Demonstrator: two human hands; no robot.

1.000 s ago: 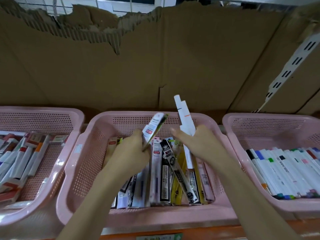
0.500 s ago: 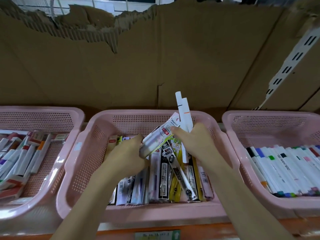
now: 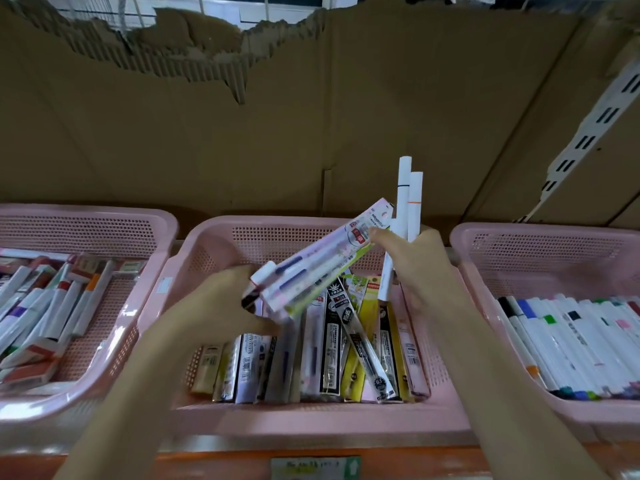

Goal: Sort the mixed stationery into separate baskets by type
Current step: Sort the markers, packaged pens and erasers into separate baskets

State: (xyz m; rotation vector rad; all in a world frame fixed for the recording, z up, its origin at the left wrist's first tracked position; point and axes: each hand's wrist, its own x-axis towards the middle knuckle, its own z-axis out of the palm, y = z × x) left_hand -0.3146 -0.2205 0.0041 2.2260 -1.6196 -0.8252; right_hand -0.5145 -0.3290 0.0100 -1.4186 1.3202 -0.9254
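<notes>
Three pink baskets stand side by side on a shelf. The middle basket [image 3: 221,244] holds several upright packets of pen refills [image 3: 332,344]. Over it, my left hand [image 3: 221,306] grips the lower end of a pink and green pen packet [image 3: 318,265], tilted up to the right. My right hand [image 3: 419,268] holds two white marker pens [image 3: 407,202] upright, and its forefinger touches the packet's upper end. The right basket [image 3: 519,247] holds several white markers with coloured caps [image 3: 571,344]. The left basket [image 3: 86,226] holds white and red markers [image 3: 52,306].
A torn brown cardboard sheet [image 3: 311,116] backs the shelf. A white slotted shelf rail [image 3: 595,123] slants at the upper right. An orange shelf edge with a label [image 3: 315,467] runs along the front.
My left hand has swung the pen packet down and to the right until it meets my right hand. The right hand has kept hold of the two white markers.
</notes>
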